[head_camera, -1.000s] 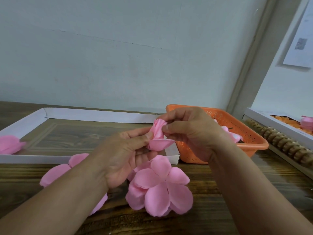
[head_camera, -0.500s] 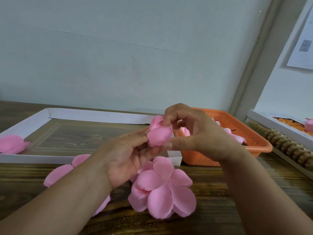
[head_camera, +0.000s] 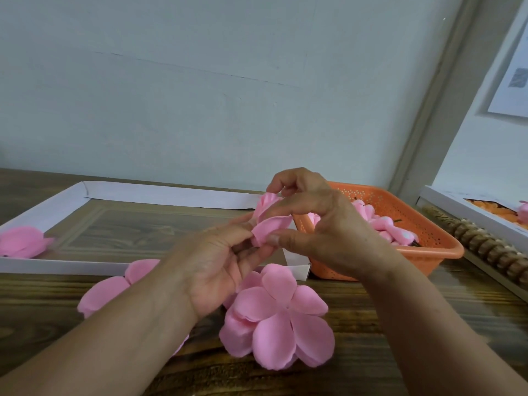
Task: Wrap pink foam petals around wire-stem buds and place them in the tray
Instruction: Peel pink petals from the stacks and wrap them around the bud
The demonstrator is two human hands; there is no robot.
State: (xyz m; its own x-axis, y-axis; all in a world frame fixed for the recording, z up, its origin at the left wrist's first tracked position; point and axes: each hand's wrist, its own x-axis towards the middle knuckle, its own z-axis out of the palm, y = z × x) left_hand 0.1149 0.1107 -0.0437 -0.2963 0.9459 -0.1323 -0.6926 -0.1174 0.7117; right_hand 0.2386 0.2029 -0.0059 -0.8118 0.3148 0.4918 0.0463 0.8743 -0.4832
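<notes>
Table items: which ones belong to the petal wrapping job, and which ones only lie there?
Job:
left hand and right hand, both gripping the bud
petal stack
white tray
finished flower
orange basket

Lying about:
wooden beaded roller
white box

Both forearms reached in from the lower edge and met at the middle. The left hand [head_camera: 217,267] was turned palm up, its fingers curled and its thumb pressed toward them in a pinch. The right hand [head_camera: 320,224] arched above, index finger raised and bent, thumb and middle finger pinching together.
</notes>
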